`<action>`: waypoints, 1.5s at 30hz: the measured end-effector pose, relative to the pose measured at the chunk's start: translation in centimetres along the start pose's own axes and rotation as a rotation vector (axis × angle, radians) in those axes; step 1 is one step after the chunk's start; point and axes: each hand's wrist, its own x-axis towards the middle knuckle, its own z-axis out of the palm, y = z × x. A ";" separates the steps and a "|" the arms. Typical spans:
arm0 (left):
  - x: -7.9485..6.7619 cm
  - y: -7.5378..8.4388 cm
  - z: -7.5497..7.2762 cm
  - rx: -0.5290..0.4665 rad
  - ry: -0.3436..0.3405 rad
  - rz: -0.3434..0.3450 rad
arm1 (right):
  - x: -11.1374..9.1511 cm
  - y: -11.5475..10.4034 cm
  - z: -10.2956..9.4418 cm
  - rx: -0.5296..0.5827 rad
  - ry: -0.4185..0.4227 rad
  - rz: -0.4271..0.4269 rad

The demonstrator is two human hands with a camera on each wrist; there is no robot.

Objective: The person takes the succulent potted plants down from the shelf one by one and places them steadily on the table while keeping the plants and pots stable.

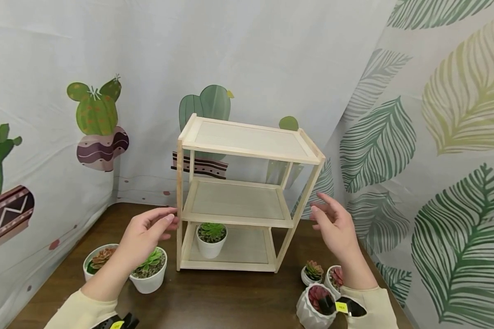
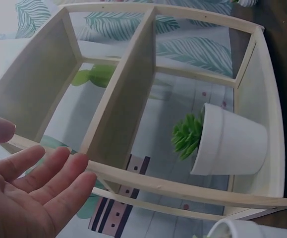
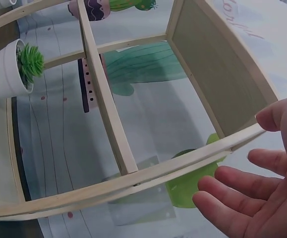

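A pale wooden three-tier shelf (image 1: 238, 200) stands on the table in the head view. On its bottom tier, toward the left, sits a white pot with a green succulent (image 1: 211, 247). My left hand (image 1: 146, 233) is beside the shelf's left front post, fingers loosely extended; whether the fingertips touch the wood I cannot tell. On the other side, my right hand (image 1: 338, 227) hovers near the right post with relaxed, spread fingers, a gap showing between them. Both wrist views show the shelf frame (image 2: 118, 94) and the potted succulent (image 3: 7, 69), with nothing in either palm.
Left of the shelf, a potted green succulent (image 1: 150, 273) and a reddish one (image 1: 100, 259) are partly behind my left arm. Three small pots, including a white ribbed pot (image 1: 313, 310), stand at the front right. Printed curtains (image 1: 271, 55) hang close behind the brown table (image 1: 214, 301).
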 end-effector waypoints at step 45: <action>0.3 -6.1 8.7 0.052 -0.163 -0.192 | 2.8 2.0 3.4 0.080 0.049 -0.039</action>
